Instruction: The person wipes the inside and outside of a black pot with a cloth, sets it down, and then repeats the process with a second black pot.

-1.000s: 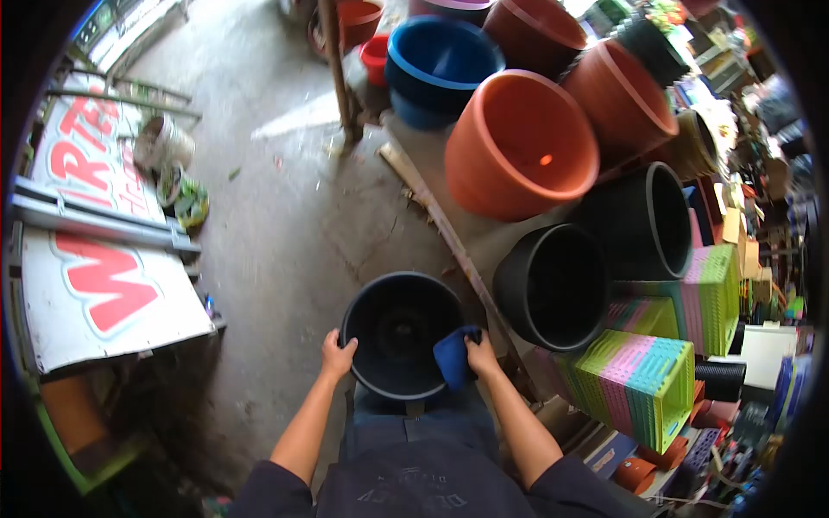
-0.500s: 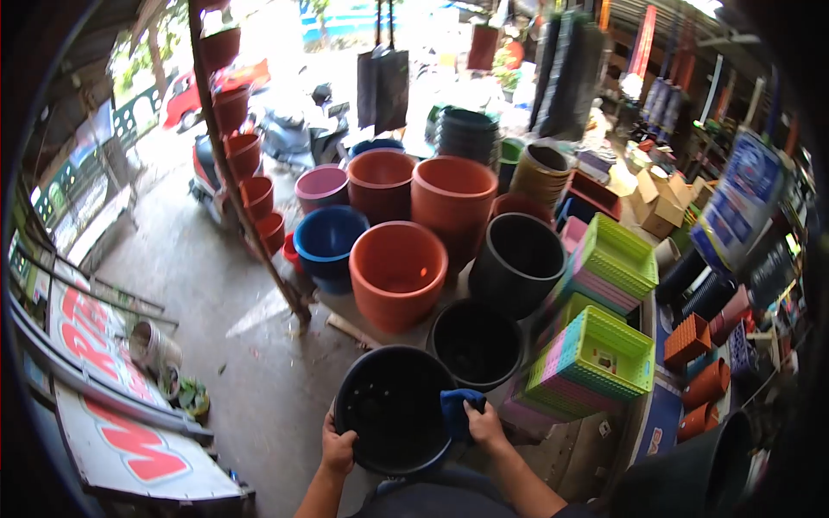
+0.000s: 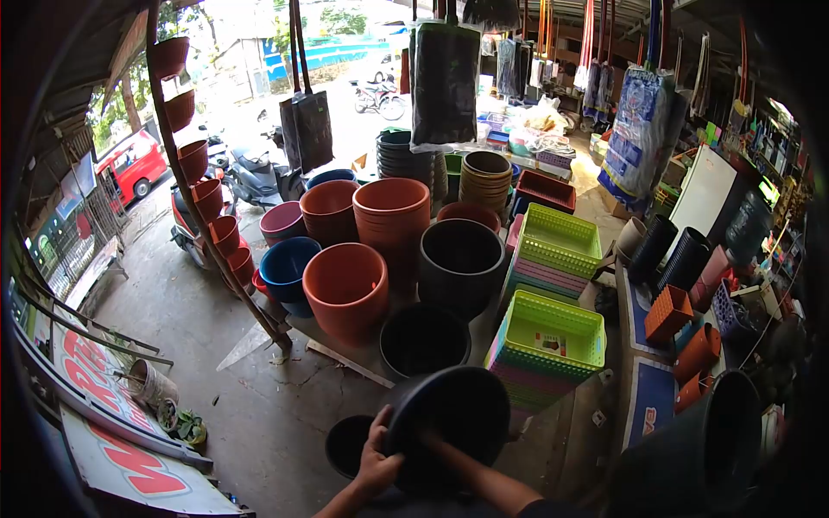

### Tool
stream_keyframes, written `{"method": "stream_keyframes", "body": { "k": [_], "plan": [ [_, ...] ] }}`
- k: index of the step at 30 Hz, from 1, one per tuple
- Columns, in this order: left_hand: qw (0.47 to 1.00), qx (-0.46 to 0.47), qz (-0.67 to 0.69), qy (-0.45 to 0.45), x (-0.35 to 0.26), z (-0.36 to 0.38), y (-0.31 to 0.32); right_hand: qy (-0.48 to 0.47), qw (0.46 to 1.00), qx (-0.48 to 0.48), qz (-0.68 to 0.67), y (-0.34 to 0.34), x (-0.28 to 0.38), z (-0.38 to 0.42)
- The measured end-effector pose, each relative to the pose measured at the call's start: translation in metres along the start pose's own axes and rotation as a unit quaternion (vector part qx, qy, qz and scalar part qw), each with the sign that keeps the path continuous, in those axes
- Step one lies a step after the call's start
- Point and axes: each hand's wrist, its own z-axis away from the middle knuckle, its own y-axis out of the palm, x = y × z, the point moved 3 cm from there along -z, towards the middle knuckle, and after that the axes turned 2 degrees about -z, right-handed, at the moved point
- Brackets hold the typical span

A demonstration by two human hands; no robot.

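Note:
A large black plant pot (image 3: 484, 406) is held up, tilted so that its mouth faces me. My left hand (image 3: 377, 453) is closed on the rim at its left side, thumb pressed on the near side. The right forearm reaches into the pot, and my right hand (image 3: 432, 442) is inside its dark interior. Its fingers cannot be made out, and no cloth shows there. Under the left hand, lower down, is another dark round pot (image 3: 345, 445). Just beyond the held pot stands a black pot (image 3: 425, 344), with a taller black pot (image 3: 462, 268) behind it.
Terracotta-coloured pots (image 3: 345, 298) and a blue pot (image 3: 289, 268) stand ahead. Stacks of green baskets (image 3: 553, 337) are on the right. A pole with hanging pots (image 3: 207, 200) rises at left, near a white sign (image 3: 129, 449). A large dark container (image 3: 691, 449) is at lower right.
The held pot has moved right and tipped, with my left hand still on its rim. My right hand, earlier at the right rim with a blue cloth, has gone inside. The view has shifted.

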Motion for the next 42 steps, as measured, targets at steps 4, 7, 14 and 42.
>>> {"method": "stream_keyframes", "body": {
  "k": [4, 7, 14, 42],
  "plan": [
    [0.995, 0.014, -0.067, 0.066, 0.001, 0.006, 0.025, -0.146, 0.986, 0.054, -0.065, -0.029, 0.039, -0.008],
    [0.998, -0.012, -0.038, 0.048, -0.006, 0.000, 0.017, -0.250, 0.958, 0.093, -0.106, -0.067, 0.072, -0.015],
    [0.997, -0.017, 0.067, 0.044, -0.046, -0.004, 0.003, -0.454, 0.849, 0.186, -0.196, -0.201, 0.015, 0.022],
    [0.978, 0.016, -0.108, 0.179, -0.044, -0.011, 0.041, 0.212, 0.579, 0.196, -0.762, -0.459, 0.180, 0.000]
  ]
}}
